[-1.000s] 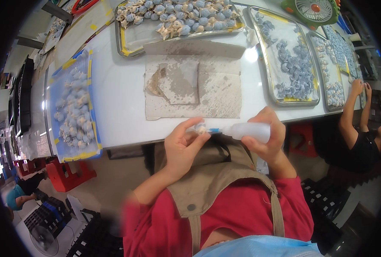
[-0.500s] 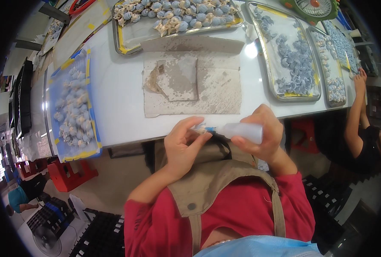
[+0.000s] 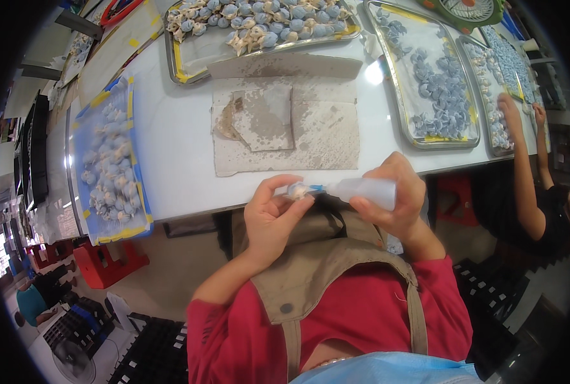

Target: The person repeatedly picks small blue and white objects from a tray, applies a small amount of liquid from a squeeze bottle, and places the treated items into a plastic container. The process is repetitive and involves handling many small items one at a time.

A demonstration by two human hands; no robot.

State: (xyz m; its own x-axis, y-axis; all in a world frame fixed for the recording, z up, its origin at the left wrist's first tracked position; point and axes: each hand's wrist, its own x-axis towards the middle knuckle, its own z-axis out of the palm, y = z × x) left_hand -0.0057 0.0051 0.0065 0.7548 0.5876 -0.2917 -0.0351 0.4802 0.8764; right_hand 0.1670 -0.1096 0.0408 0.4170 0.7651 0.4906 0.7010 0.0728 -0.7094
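Translucent white plastic made up the small squeeze bottle (image 3: 369, 192) that the right grip (image 3: 398, 198) held, its fingers and thumb closed around the body; the bottle lay tilted nearly flat, its thin blue nozzle (image 3: 317, 187) aimed leftward. The left grip (image 3: 273, 212) was pinching a small cream-and-blue piece (image 3: 299, 190) between thumb and fingers, level with the nozzle, whose tip met the piece or sat just beside it; which of the two could not be told. Both the bottle and the piece were in the air by the near edge of the white desk (image 3: 176, 160), in front of the khaki apron (image 3: 336, 272). Beyond the hands, a flat sheet of cardboard (image 3: 329, 144), blotched with dark stains, lay on the desk. Past it stood a metal tray (image 3: 194, 64) edged with yellow tape, heaped with similar cream-and-blue pieces. To the left, a blue tray (image 3: 139, 176) carried more of them. On the right, a long metal tray (image 3: 406, 73) held curled blue-grey parts, with a narrower tray (image 3: 504, 152) just beside it. A co-worker's hand (image 3: 510, 107) reached over that one, and a green fan (image 3: 468, 8) stood at the far edge of view.
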